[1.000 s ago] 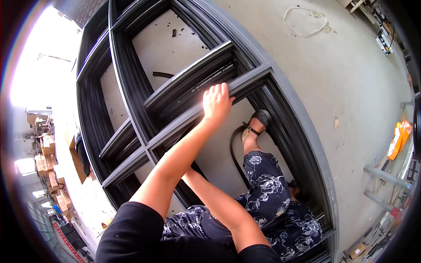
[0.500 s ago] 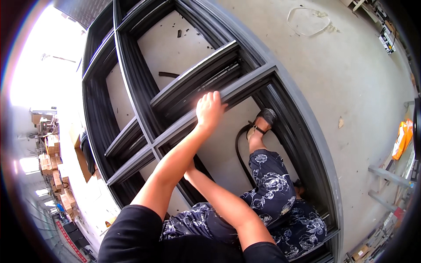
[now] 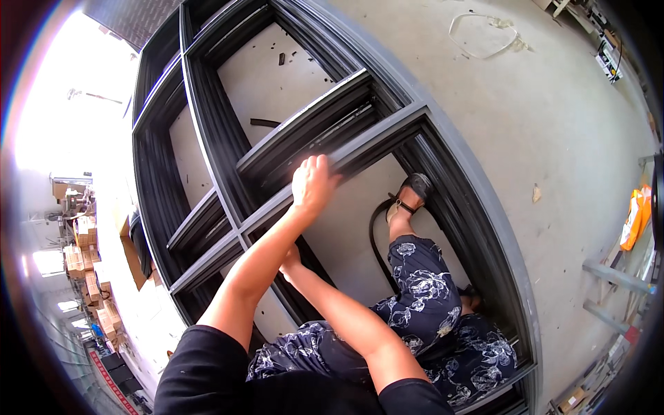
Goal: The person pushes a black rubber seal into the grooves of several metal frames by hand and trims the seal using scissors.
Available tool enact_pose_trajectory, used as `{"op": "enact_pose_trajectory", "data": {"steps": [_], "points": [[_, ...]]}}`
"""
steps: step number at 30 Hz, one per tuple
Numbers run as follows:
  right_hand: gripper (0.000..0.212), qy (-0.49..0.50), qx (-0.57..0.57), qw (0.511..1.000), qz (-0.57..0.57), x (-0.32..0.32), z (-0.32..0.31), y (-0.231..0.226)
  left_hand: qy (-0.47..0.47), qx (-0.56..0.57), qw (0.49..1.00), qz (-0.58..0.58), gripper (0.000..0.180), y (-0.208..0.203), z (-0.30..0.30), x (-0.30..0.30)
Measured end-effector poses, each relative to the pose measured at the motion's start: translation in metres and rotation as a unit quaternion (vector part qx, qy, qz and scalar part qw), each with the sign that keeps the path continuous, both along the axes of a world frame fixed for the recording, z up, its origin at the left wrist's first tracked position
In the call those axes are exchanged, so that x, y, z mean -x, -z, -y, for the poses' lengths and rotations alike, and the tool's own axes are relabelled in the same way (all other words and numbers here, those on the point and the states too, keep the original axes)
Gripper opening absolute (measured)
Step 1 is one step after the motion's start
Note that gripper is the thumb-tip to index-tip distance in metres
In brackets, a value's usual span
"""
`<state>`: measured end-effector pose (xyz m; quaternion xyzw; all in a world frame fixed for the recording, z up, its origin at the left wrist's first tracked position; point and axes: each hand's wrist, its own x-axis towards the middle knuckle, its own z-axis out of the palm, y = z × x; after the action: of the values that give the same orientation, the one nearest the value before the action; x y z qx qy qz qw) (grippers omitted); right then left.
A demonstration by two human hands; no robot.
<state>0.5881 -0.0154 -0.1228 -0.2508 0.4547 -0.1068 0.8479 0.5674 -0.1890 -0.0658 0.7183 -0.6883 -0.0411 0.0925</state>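
A large dark grey metal window frame, split into several openings by bars, lies around me. My left hand sits over its grey crossbar, fingers together across the top and thumb on the near side. Lower down, my right hand is beside the same bar, partly behind my left forearm; its fingers are hidden. A long black flexible strip curves through the near opening, next to my sandalled foot. Whether either hand touches this strip cannot be seen.
A short black strip piece and dark scraps lie on the floor inside the far opening. To the right are a clear loop of cord, an orange and white bag and metal rails. Cardboard boxes stand at the left.
My left hand has slid left and slightly toward me along the crossbar. My right hand has shifted a little left. The frame and foot look nearly the same.
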Motion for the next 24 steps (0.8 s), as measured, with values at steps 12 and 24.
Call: {"op": "enact_pose_trajectory", "data": {"steps": [12, 24], "points": [[0.020, 0.096, 0.040, 0.995, 0.010, -0.010, -0.001, 0.012, -0.001, -0.003, 1.000, 0.013, 0.053, -0.005, -0.016, -0.009], [0.019, 0.023, 0.114, 0.993, 0.006, 0.000, -0.004, -0.004, -0.026, 0.078, 0.995, 0.053, 0.046, 0.008, -0.041, -0.028]]}}
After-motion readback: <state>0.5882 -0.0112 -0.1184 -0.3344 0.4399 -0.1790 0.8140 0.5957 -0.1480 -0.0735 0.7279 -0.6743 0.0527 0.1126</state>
